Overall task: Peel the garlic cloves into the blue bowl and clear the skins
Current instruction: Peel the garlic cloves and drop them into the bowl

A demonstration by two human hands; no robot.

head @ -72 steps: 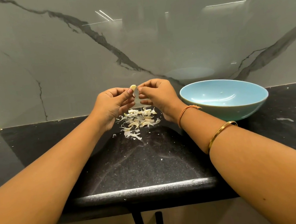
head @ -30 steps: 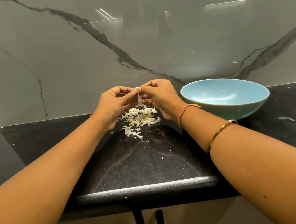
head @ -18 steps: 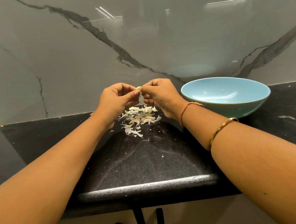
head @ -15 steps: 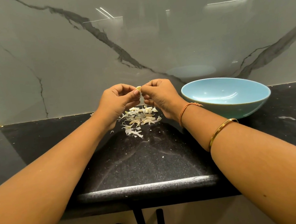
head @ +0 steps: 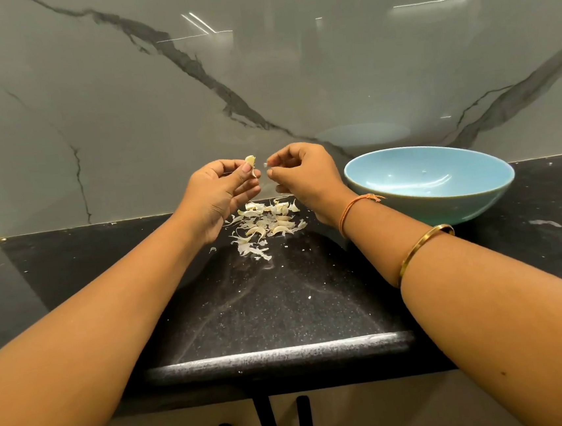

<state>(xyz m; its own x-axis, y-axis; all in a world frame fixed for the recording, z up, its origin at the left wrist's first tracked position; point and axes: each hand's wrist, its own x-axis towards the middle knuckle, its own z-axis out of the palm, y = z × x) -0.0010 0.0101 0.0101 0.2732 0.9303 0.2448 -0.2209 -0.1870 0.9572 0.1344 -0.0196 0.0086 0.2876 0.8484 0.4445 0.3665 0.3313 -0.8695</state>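
Cream-white clove [head: 250, 162] sits pinched btw thumb and fingertips of the L hand [head: 222, 192], tip up, well above the counter [head: 281, 298]. That's prob so the R hand [head: 305, 176] can work at it from the side and whatever comes off drops straight down. R hand is curled too, thumb and forefinger nipping a tiny scrap [head: 265, 165] of skin just beside the clove. A small gap shows btw scrap and clove, so I judge that bit is torn free. A curl of skin hangs at the clove's lower edge by the L thumb, so peeling isn't done yet imo.

Directly under both hands lie the skins [head: 267, 224], a loose heap w/ a few strays on the near side. The heap is there b/c the peeling happens right over it: one spot, easy to sweep up later. Some thicker pieces in it could be whole cloves; can't tell.

Bowl [head: 444, 212] stands just right of the R hand, apart from the heap. Inside I make out only a few specks, no cloves. It's close enough that a finished clove needs only a short move, and skins stay out of it.

Thread [head: 351, 210] and bangle [head: 423, 249] sit up the R arm, clear of the work. Counter is black, speckled, w/ white flecks far right. Wall [head: 125, 107] behind is grey veined stone.
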